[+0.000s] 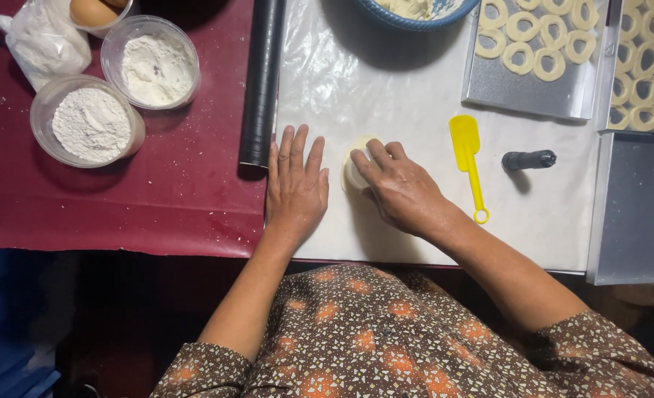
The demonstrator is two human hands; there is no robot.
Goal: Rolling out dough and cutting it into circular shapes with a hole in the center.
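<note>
The right hand (399,186) presses curled fingers onto a soft, pale dough disc (354,168); the left hand (295,184) lies flat and spread on the white surface (415,118) just beside it

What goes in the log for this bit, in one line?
right hand: pressing dough | left hand: flat on white sheet

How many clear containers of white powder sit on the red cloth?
2. One clear container lies nearer the black roll; the other container sits left of it and closer to the person. More may lie beyond the frame.
</note>
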